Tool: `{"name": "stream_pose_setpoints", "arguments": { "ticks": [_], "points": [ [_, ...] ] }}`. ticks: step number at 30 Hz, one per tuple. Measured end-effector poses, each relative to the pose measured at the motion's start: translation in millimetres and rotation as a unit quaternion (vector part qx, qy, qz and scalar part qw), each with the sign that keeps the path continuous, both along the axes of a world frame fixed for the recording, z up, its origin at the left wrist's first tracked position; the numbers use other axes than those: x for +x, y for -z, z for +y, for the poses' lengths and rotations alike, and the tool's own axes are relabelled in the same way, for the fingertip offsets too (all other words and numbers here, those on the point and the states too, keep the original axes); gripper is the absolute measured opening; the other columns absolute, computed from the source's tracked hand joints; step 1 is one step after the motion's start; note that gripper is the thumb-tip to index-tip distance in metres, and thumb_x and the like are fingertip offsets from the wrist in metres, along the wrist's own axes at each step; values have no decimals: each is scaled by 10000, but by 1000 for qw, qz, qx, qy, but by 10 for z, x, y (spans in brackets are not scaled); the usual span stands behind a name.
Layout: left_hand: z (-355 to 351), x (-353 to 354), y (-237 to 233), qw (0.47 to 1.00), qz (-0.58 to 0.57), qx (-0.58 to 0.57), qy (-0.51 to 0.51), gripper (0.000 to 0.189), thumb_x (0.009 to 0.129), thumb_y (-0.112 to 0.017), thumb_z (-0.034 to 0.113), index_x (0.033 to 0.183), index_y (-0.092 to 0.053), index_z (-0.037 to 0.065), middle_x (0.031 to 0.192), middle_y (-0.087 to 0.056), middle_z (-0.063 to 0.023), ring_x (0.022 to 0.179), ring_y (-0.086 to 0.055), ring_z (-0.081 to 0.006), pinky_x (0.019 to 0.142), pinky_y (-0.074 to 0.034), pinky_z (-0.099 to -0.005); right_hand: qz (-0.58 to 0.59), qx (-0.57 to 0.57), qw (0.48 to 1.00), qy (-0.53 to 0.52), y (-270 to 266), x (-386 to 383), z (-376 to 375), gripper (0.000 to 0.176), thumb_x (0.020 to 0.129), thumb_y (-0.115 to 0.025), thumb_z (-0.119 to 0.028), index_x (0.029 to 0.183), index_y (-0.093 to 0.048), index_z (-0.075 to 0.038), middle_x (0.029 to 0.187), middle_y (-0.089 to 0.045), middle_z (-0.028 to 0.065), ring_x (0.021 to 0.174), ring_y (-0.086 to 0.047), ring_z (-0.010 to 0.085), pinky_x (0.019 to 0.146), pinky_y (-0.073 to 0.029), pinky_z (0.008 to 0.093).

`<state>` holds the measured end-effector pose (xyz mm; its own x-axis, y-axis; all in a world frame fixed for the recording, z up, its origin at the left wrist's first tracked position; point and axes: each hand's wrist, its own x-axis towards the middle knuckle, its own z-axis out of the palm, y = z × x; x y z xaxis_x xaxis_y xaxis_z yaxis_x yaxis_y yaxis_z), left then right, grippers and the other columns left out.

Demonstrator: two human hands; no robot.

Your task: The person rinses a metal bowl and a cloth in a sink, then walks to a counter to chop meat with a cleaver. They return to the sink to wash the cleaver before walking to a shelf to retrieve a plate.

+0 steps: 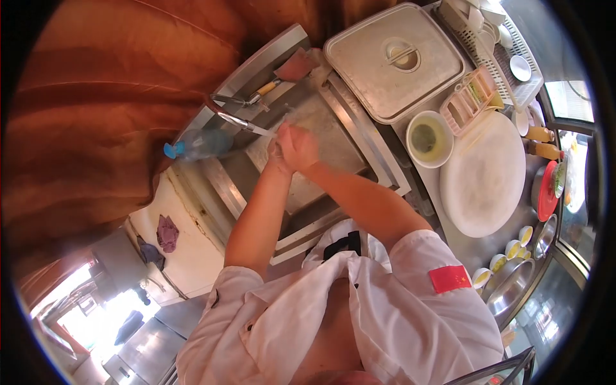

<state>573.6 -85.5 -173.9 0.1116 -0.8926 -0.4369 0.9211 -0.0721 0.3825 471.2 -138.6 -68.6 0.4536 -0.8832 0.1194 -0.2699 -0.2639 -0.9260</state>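
Over the metal sink (231,192), water runs from a curved faucet (234,120) onto my two hands, which are pressed together. My right hand (300,149) is closed around my left hand (276,153). The fingers of my left hand are mostly hidden, so their pose is unclear. A clear bottle with a blue cap (205,144) lies left of the faucet. Behind the faucet is a tool with a wooden handle (263,90), beside a reddish cloth-like piece (295,65).
A lidded metal container (398,61) stands right of the sink. Near it are a white bowl with greenish liquid (428,139), a round white board (484,173) and a dish rack (478,42). Metal bowls (510,287) stand at the far right. A brown curtain (96,115) hangs at left.
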Motion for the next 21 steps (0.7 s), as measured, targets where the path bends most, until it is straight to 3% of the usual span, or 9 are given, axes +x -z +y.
{"name": "stream_pose_setpoints", "arguments": {
  "ticks": [7,9,11,12,16,18,19,20,21],
  "points": [
    [-161,-239,-906,961,-161,219,-54,252,934,-587,213,1151,-559,87,1048,-621,-74,977,-618,-233,872,-508,-376,79,15,988,131,889,70,-317,484,989,-380,-362,780,-661,-26,792,-623,278,782,-601,472,702,-470,517],
    [-98,-201,-908,950,-241,200,-18,380,902,-624,167,1255,-521,69,1129,-608,-96,1048,-611,-270,927,-493,-404,69,271,955,101,993,-137,-450,489,983,-418,-460,964,-674,-45,966,-670,242,901,-633,422,766,-489,463],
    [-83,-224,-1084,773,-616,128,83,610,840,-631,92,1399,-399,18,1254,-574,-152,1139,-569,-310,1014,-432,-391,12,451,890,72,1234,-216,-555,514,950,-471,-534,1126,-602,-69,1018,-667,177,910,-638,365,810,-490,465],
    [-36,-219,-1237,773,-616,136,68,610,840,-631,92,1399,-399,18,1254,-574,-152,1139,-569,-310,1014,-432,-391,-42,618,783,55,1300,-188,-587,633,917,-524,-608,1288,-530,-94,1071,-664,111,919,-643,309,854,-490,467],
    [150,-132,-1639,710,-662,57,233,796,814,-617,52,1515,-239,70,1467,-397,-238,1317,-447,-329,1049,-389,-365,-105,709,697,-30,671,-36,-754,620,925,-507,-621,1265,-549,-104,1078,-660,68,939,-631,253,873,-492,441],
    [326,-122,-1539,522,-821,100,208,744,875,-601,116,1524,-237,120,1469,-405,-216,1325,-452,-304,1045,-401,-405,-138,679,714,-100,418,167,-777,573,915,-547,-598,1208,-584,-107,1064,-659,71,931,-630,260,863,-498,429],
    [441,-139,-1278,524,-820,103,205,744,875,-601,116,1524,-237,120,1469,-405,-216,1325,-452,-304,1045,-401,-405,-111,654,740,-110,489,261,-773,603,911,-552,-608,1119,-630,-48,1066,-648,117,935,-631,249,839,-498,362],
    [594,-158,-885,643,-719,232,125,693,893,-607,191,1503,-286,115,1425,-449,-198,1301,-475,-303,1056,-397,-406,-108,654,741,-112,435,297,-735,603,911,-552,-608,1119,-630,-48,1066,-648,117,935,-631,249,839,-498,362],
    [668,-173,-675,733,-582,350,36,653,911,-612,266,1481,-335,109,1381,-493,-180,1278,-497,-301,1067,-394,-407,2,516,851,-96,342,333,-696,563,923,-552,-572,1057,-645,-33,1036,-644,142,915,-629,284,825,-502,368]
  ]
}}
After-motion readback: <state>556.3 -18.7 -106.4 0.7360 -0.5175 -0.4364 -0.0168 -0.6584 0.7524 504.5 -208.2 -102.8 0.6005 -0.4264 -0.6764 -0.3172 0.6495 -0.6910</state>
